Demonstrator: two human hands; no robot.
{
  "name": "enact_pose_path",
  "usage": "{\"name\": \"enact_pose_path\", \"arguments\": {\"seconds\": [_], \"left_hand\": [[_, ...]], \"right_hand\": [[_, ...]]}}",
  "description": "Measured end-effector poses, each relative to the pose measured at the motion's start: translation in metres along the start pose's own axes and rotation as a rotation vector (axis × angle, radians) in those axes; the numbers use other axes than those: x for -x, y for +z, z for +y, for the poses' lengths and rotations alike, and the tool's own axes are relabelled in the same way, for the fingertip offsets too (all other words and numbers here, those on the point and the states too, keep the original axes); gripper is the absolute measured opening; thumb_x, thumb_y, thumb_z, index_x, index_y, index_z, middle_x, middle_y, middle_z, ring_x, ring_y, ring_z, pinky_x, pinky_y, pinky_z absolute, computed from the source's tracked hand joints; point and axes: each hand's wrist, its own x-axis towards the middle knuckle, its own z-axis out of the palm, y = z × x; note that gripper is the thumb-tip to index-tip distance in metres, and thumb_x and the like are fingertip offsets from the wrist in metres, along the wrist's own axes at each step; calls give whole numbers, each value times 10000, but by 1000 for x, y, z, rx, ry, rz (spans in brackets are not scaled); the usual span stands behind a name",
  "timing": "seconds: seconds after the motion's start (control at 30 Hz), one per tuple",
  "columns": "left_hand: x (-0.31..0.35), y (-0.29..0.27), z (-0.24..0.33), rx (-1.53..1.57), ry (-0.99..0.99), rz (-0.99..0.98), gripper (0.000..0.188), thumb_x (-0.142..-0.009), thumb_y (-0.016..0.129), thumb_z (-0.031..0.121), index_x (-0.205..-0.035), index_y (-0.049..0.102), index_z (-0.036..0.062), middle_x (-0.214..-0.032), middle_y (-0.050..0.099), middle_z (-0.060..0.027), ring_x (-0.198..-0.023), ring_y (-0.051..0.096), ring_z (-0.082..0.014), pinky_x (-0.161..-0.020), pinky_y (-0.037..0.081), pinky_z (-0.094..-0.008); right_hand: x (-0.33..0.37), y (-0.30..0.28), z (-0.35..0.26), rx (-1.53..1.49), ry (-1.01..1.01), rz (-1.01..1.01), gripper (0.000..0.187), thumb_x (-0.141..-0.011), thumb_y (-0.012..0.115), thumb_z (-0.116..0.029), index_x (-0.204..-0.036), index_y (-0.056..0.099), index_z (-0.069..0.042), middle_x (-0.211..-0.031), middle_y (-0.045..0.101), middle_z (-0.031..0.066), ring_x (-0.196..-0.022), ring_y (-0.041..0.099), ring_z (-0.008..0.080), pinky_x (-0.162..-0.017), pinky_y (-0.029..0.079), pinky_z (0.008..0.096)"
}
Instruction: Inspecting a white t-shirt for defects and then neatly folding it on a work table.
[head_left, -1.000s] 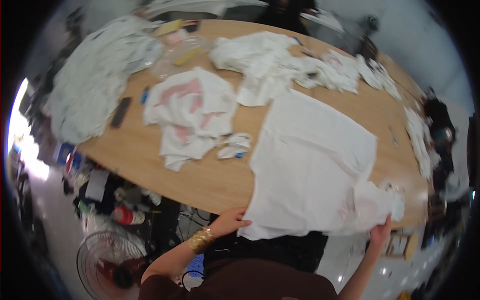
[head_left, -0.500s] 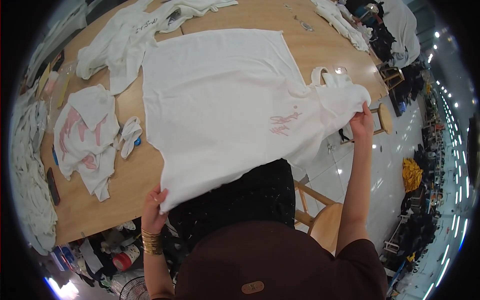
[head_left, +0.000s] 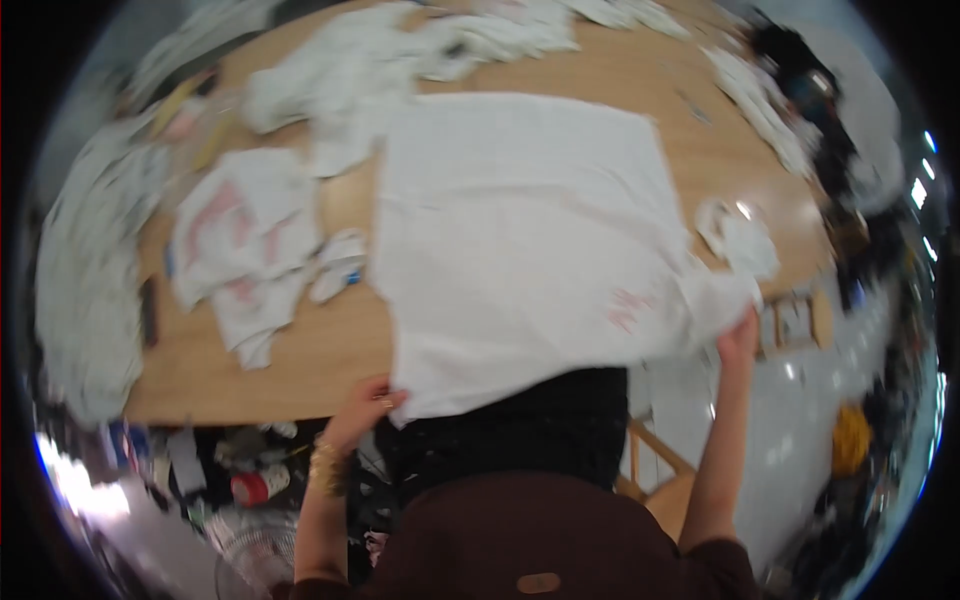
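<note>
A white garment with pink lettering on its right part lies spread over the table, its near edge hanging against my lap. At its near left corner, my left hand, with gold bangles on the wrist, is closed on the cloth. My right hand grips the narrower right end, out beyond the table's edge. A white cloth bundle lies just past that end. To the left are a crumpled white garment with pink print and a small folded white strip with something blue on it. The picture is blurred.
More white garments lie along the far side of the wooden table. White cloth is heaped at the left, near a dark narrow tool. Wooden stools stand at the right; a fan is below left.
The view has shifted, so the scene sits further right. My right hand has come lower and nearer with the garment's right end, uncovering more of the white bundle. Both hands keep their hold.
</note>
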Motion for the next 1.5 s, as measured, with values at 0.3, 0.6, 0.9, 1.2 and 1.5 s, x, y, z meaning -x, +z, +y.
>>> {"name": "enact_pose_path", "arguments": {"seconds": [0.3,0.6,0.9,1.2,1.5], "left_hand": [[-1,15,-1,107,62,-124,270,-921,507,247,-1070,556,27,-828,586,44,-727,490,-11,-650,428,-204],[-4,12,-1,65,-57,-182,276,-929,453,223,-1062,498,-15,-751,608,-80,-523,618,-152,-410,504,-247],[5,9,-3,-89,-30,-105,296,-909,503,315,-902,498,19,-591,483,-12,-415,551,-114,-385,444,-216],[-3,-3,4,-80,-35,-253,315,-899,525,287,-1049,537,11,-603,542,-35,-442,581,-128,-402,463,-217],[-3,0,0,87,-80,-162,303,-879,550,178,-1118,525,-7,-744,626,-57,-590,602,-115,-452,494,-229]], "right_hand": [[44,-18,56,123,17,431,534,-890,516,-361,-1288,399,-23,-1305,458,92,-1203,413,225,-1027,284,369],[59,-18,71,319,211,498,567,-796,636,-418,-1246,457,-122,-1269,474,11,-1169,405,158,-972,268,390],[45,-23,45,571,115,398,515,-837,578,-371,-1242,462,-75,-1225,510,72,-1126,473,228,-967,341,421],[27,62,6,272,77,230,380,-920,426,-269,-1204,490,-24,-1169,567,116,-1066,549,271,-918,440,402],[19,97,6,149,-36,332,355,-917,439,-245,-1179,480,-9,-1143,571,108,-1050,553,263,-907,441,391]]}}
